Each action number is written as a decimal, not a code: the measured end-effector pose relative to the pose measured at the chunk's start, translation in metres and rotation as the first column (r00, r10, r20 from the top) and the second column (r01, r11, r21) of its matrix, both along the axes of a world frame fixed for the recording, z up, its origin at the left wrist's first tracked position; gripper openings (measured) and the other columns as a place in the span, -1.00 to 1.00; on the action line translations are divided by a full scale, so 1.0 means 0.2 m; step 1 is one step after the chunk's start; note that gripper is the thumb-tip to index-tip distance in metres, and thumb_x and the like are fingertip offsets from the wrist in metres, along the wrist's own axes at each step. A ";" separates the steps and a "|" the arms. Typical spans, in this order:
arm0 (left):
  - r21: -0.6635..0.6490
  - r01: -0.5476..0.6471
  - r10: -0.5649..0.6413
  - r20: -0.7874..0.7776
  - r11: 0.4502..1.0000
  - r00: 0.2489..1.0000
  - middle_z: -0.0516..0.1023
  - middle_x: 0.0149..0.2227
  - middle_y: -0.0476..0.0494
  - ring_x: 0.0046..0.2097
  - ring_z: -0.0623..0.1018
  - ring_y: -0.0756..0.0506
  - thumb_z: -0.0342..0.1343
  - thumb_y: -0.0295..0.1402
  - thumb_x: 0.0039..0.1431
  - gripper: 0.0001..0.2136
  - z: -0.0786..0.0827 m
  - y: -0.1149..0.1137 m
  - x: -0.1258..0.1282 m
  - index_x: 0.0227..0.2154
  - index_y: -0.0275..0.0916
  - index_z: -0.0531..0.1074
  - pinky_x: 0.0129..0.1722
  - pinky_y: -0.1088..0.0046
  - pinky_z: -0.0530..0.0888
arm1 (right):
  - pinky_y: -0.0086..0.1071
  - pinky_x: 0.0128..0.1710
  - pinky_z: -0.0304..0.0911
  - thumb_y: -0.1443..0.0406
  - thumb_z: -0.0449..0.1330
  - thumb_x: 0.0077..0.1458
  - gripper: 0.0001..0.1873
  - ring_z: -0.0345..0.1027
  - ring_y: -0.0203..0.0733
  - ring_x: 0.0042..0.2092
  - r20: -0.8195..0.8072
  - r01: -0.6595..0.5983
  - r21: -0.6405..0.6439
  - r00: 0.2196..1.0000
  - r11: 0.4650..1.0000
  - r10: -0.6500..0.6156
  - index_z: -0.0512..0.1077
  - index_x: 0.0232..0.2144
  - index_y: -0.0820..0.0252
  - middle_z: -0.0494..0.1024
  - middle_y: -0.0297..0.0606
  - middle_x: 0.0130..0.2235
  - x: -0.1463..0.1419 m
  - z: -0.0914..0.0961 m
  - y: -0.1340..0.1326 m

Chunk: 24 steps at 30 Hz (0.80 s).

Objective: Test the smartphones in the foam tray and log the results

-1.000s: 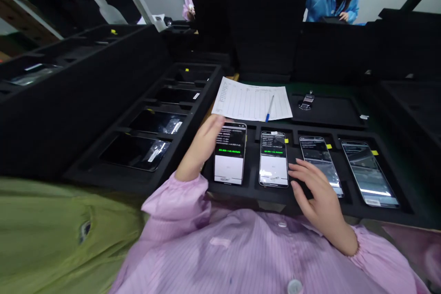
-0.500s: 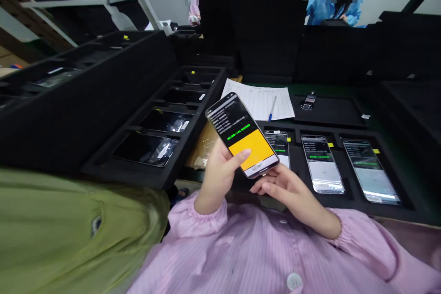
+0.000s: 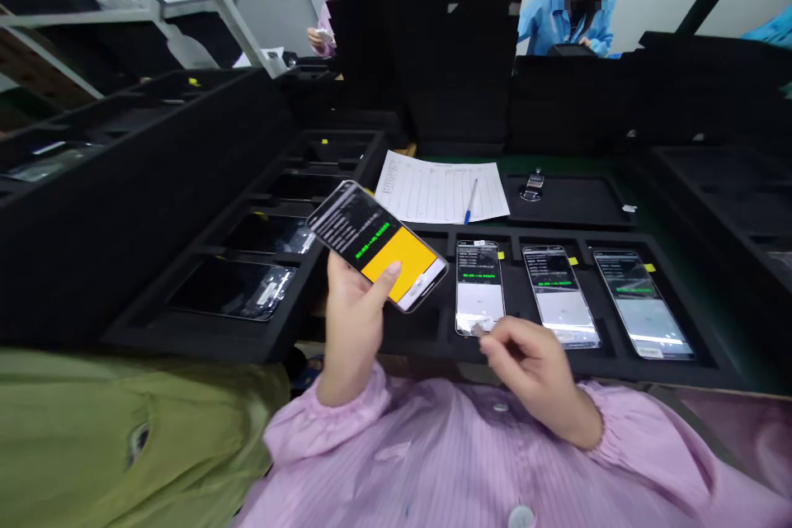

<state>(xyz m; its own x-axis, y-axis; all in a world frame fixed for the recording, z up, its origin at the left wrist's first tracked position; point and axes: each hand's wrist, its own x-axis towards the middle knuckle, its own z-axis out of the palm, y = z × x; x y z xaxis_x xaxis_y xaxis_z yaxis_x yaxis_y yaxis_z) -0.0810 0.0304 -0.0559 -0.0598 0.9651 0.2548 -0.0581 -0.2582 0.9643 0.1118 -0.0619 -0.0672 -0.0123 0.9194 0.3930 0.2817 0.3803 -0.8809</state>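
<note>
My left hand point(image 3: 357, 305) grips a smartphone point(image 3: 377, 243), its thumb across the lit screen, which shows a yellow block below green text. The phone tilts down to the right, above the black foam tray point(image 3: 433, 229). My right hand point(image 3: 535, 363) is closed in a pinch on a small greyish piece too small to name. It hovers at the lower edge of a lit phone point(image 3: 481, 289) lying in the tray. Two more lit phones, a middle one point(image 3: 560, 297) and a right one point(image 3: 643, 305), rest in slots beside it, with yellow tabs near their tops.
Left, another foam tray point(image 3: 304, 297) holds several dark phones point(image 3: 232, 289). Behind lie a printed sheet point(image 3: 426, 186), a blue pen point(image 3: 471, 202) and a metal counter-like device point(image 3: 533, 184). Black foam stacks point(image 3: 454, 33) rise at the back. A person in olive trousers point(image 3: 136, 437) is close on the left.
My left hand has moved left with the phone, which now lies more level. The right hand has left the phone's lower end, moving right and down with fingers pinched on a small piece.
</note>
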 end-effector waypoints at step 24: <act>-0.310 0.157 -0.291 -0.455 0.938 0.842 0.35 0.23 -0.53 0.20 0.46 -0.35 0.10 -0.27 0.21 -0.21 -0.17 -0.05 0.41 0.40 -0.36 -0.13 0.17 0.00 0.42 | -0.43 -0.46 0.27 0.20 0.16 0.30 -0.71 0.36 -0.29 -0.42 -0.274 0.336 -0.065 0.899 0.940 -0.341 0.45 -0.47 0.16 0.56 -0.26 -0.40 0.31 -0.17 -0.07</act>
<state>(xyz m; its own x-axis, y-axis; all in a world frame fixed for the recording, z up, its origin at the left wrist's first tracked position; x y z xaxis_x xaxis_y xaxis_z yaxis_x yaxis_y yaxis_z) 0.0007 0.0210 -0.0897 0.2328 0.9707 -0.0589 0.4087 -0.0427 0.9116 0.1730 -0.0767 -0.1021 0.4078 0.8551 0.3203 0.1344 0.2907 -0.9473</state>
